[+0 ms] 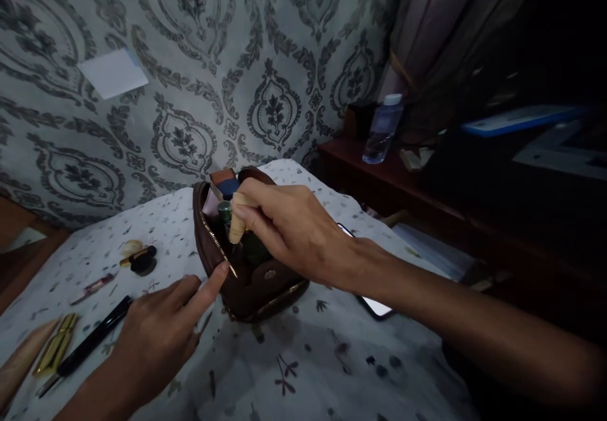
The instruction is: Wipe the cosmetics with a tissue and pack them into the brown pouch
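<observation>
R hand [298, 226] grips tan tube [236, 229], axis near-vert., pointing down into bag [246, 296].

A person's right grip [298, 225] pinching a beige cylinder [238, 224] at the mouth of a brown bag [251, 289], left grip [159, 326] touching its zippered edge, gold tubes [55, 346] on the patterned sheet [284, 345]

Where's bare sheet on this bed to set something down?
The widest bare sheet lies in front of the brown bag, between the left hand and right forearm. A smaller patch separates the bag from the small black item. It's crowded at lower left, around the black-handled tool and gold tubes, and over the bag's mouth, where the right hand holds a beige item.
</observation>
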`<state>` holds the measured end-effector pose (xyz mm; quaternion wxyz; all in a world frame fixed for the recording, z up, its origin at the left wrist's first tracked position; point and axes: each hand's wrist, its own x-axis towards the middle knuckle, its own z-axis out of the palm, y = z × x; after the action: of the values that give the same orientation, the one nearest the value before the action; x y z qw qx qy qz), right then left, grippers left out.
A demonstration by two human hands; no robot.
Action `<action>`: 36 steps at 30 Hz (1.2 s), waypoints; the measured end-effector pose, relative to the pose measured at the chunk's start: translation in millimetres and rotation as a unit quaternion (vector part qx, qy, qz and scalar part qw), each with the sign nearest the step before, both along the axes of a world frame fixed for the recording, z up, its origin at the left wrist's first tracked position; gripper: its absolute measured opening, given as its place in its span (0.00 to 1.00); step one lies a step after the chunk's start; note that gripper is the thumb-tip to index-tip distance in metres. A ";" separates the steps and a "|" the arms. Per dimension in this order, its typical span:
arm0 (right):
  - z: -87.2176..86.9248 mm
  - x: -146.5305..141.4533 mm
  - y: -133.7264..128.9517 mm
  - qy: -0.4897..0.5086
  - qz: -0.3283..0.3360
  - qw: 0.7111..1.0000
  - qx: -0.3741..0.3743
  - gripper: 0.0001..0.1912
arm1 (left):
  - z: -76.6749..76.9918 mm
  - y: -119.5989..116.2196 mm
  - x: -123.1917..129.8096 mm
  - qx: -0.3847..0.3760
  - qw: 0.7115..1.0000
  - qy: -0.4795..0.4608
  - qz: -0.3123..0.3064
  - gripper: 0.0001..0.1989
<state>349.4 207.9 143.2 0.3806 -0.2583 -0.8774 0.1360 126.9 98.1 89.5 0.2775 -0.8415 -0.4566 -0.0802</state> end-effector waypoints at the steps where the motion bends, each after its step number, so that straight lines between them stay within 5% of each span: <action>1: 0.8 -3.6 3.4 -0.006 0.006 1.000 -0.008 0.12 | 0.6 0.9 0.7 0.000 1.000 -0.003 -0.006 0.43; 6: 8.7 -10.0 16.5 0.007 0.018 1.000 -0.003 0.11 | 4.0 4.2 4.3 -0.004 1.000 -0.002 -0.014 0.43; 14: 17.4 3.2 28.5 0.010 -0.097 0.994 0.041 0.10 | -3.2 4.9 -3.4 -0.027 0.999 -0.012 -0.015 0.42; 25: 24.9 -7.2 20.5 0.004 -0.093 0.995 0.027 0.12 | 4.5 4.8 5.5 -0.018 1.000 -0.005 -0.009 0.46; 36: 6.5 -20.0 25.1 -0.091 -0.088 0.992 0.013 0.10 | 0.5 5.8 4.1 -0.017 0.999 -0.015 -0.024 0.39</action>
<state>329.4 233.0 149.7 0.3133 -0.3407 -0.8839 0.0665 131.0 103.9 90.0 0.2547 -0.8553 -0.4417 -0.0915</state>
